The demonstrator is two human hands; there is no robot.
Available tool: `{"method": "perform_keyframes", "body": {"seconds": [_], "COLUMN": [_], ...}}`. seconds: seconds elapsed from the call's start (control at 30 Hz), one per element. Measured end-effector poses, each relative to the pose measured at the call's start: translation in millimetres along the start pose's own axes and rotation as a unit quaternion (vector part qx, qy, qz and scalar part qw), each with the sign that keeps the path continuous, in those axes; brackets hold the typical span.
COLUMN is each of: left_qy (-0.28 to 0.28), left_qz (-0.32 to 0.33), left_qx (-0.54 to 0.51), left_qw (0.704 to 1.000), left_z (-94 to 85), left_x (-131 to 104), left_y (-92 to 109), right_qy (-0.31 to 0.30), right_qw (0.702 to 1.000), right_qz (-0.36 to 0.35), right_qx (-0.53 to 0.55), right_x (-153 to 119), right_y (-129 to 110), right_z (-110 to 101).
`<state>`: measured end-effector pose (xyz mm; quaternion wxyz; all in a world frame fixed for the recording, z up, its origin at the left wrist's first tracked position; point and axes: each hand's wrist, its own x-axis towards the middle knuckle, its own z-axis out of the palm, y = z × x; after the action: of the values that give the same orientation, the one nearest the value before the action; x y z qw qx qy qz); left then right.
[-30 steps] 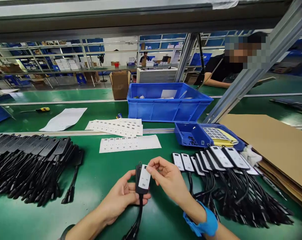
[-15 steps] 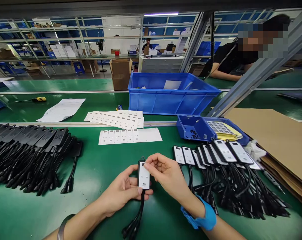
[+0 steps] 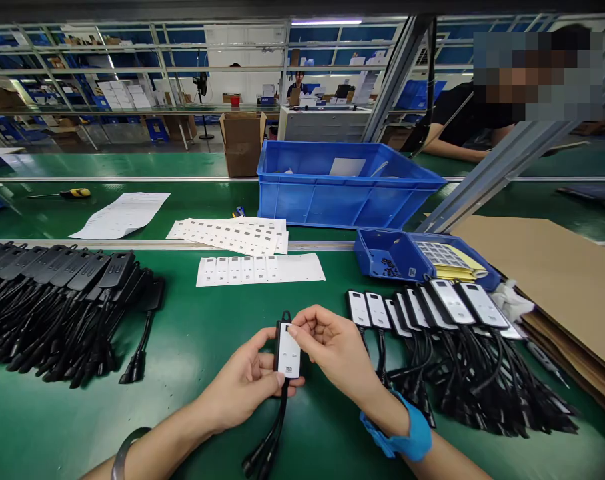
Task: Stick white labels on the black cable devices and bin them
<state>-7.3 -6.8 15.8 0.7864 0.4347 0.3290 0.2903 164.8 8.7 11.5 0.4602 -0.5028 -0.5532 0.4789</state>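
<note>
My left hand (image 3: 245,380) is wrapped round a small black cable box (image 3: 280,341), its thumb on the lower front corner. A hanging loop tops the box, and black cables with plugs trail from its bottom end. Across the front lies a white label (image 3: 289,357) with a dark window and small print. My right hand (image 3: 332,343) pinches this label at its upper right corner; the fingertips hide that corner. Beyond my hands is a white label sheet (image 3: 302,268) with a row of labels on its left part.
Unlabelled black boxes with cables (image 3: 82,280) are piled at left, white-fronted ones (image 3: 452,303) at right. Behind stand a small blue bin (image 3: 382,253) and a large blue crate (image 3: 332,200). Cardboard sheets (image 3: 547,267) and a slanted metal post (image 3: 497,173) border the right. A co-worker (image 3: 452,127) leans there.
The view has shifted slightly. Both hands keep nearly the same hold on the box and label, with the fingertips still at the upper right corner.
</note>
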Motion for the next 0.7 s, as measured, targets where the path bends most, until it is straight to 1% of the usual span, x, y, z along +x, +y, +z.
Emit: {"method": "perform_keyframes", "body": {"seconds": [0.3, 0.53, 0.63, 0.7], "left_qy": [0.006, 0.006, 0.007, 0.017], "left_qz": [0.005, 0.002, -0.010, -0.010], "left_qx": [0.012, 0.017, -0.003, -0.034], "left_qw": [1.000, 1.000, 1.000, 0.999], "left_z": [1.0, -0.4, -2.2, -3.5], "left_x": [-0.6, -1.4, -0.9, -0.3], "left_y": [0.0, 1.4, 1.9, 2.0], "right_qy": [0.015, 0.039, 0.027, -0.004], "right_qw": [1.000, 0.997, 0.994, 0.993], "right_qz": [-0.001, -0.022, -0.019, -0.010], "right_qx": [-0.013, -0.059, -0.107, -0.121], "right_x": [-1.0, -1.6, -0.6, -0.9], "right_y": [0.0, 4.0, 3.8, 2.1], "right_z": [1.3, -1.0, -3.2, -2.5]}}
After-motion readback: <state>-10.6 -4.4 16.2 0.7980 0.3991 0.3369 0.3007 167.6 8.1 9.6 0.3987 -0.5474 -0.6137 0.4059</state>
